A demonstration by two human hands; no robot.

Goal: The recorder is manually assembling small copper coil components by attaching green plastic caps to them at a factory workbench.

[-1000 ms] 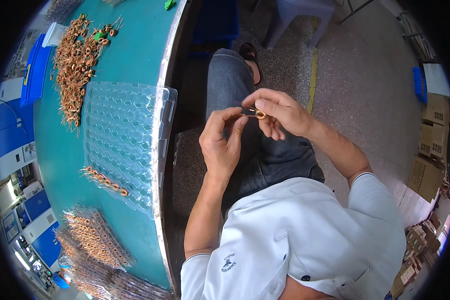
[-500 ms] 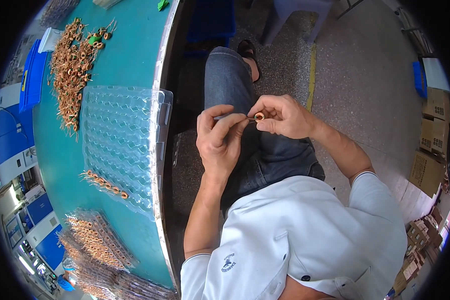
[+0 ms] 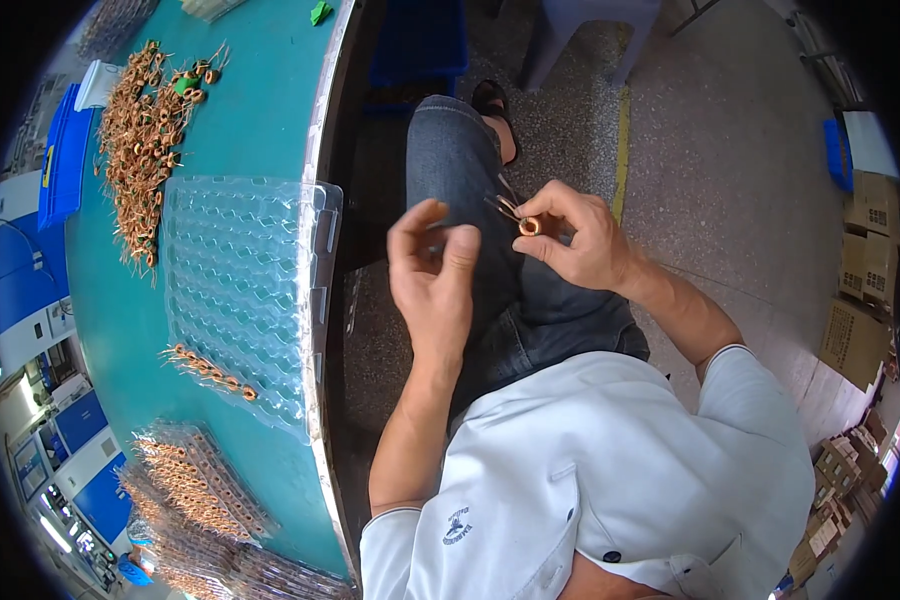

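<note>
Currently, right hand (image 3: 582,240) pinching copper ring coil (image 3: 530,227) above lap (image 3: 550,315), wire leads (image 3: 504,206) poking leftward; left hand (image 3: 430,270) near it, free, thumb parted from curled fingers. Left: green tabletop (image 3: 265,100) bearing clear moulded tray (image 3: 235,270) with one coil row (image 3: 210,373) along lower end, tangled coil heap (image 3: 145,150) beyond, filled trays (image 3: 195,480) stacked nearer. Speckled floor (image 3: 720,170), yellow line (image 3: 623,160); blue bin (image 3: 420,40), pale stool (image 3: 598,12) ahead; cardboard boxes (image 3: 854,340) far right.

Free air parts my bare left hand (image 3: 431,262) from my bare right hand (image 3: 580,240); leftward, room opens above the clear pocketed plastic tray (image 3: 235,270); a heap of copper-coloured wire-legged rings (image 3: 140,140) crowds its far-left corner.
</note>
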